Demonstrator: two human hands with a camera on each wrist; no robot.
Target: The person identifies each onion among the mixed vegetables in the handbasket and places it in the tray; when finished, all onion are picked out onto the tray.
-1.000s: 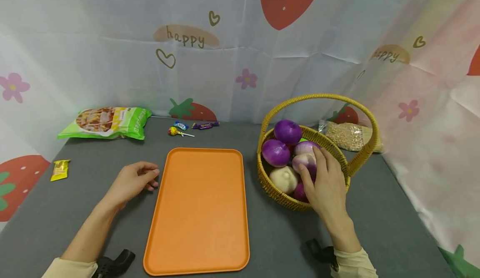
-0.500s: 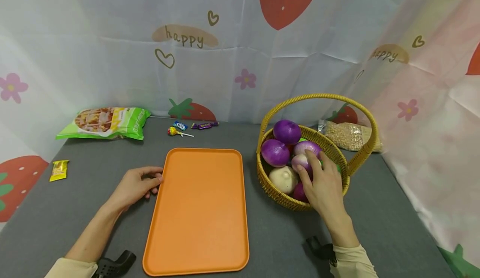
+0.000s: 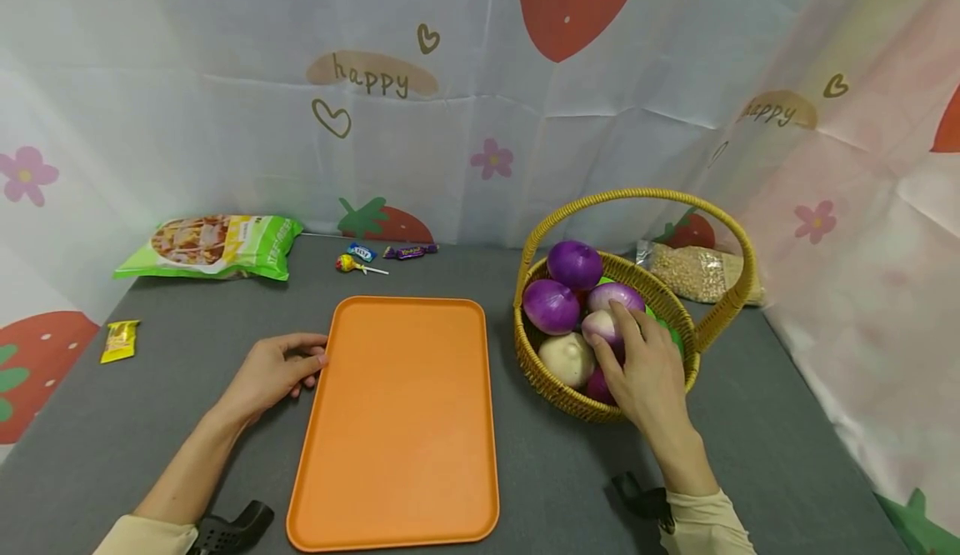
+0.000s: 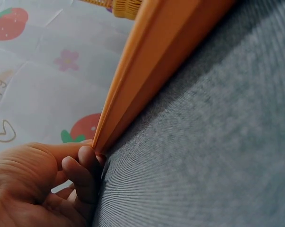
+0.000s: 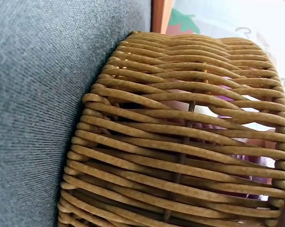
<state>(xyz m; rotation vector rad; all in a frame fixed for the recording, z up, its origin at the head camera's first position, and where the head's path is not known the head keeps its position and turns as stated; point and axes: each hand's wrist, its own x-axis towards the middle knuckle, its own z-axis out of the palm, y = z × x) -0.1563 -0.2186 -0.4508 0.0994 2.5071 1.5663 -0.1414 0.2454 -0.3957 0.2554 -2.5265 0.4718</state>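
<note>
An orange tray (image 3: 397, 422) lies flat on the table, and my left hand (image 3: 273, 376) pinches its left rim between thumb and fingers. The left wrist view shows those fingertips (image 4: 88, 153) right at the tray's edge. On the right stands a yellow woven basket (image 3: 547, 384) with a tall handle. My right hand (image 3: 648, 372) reaches inside it, thumb and index finger around a purple-and-white onion (image 3: 600, 326); the other fingertips are hidden. Purple onions (image 3: 551, 307) and a white bulb (image 3: 567, 361) lie beside it. The basket wall (image 5: 180, 132) mostly hides this hand in the right wrist view.
A green snack bag (image 3: 217, 247) sits at the back left, with a yellow packet (image 3: 120, 341) nearer. Behind the tray lie a lollipop (image 3: 348, 263), a blue candy (image 3: 362, 252) and a purple candy (image 3: 410, 252). A bag of grains (image 3: 686, 272) lies behind the basket.
My left hand has moved right onto the tray's rim and taken hold of it. The right hand and the purple-and-white onion have shifted slightly left, exposing more green at the basket's right side.
</note>
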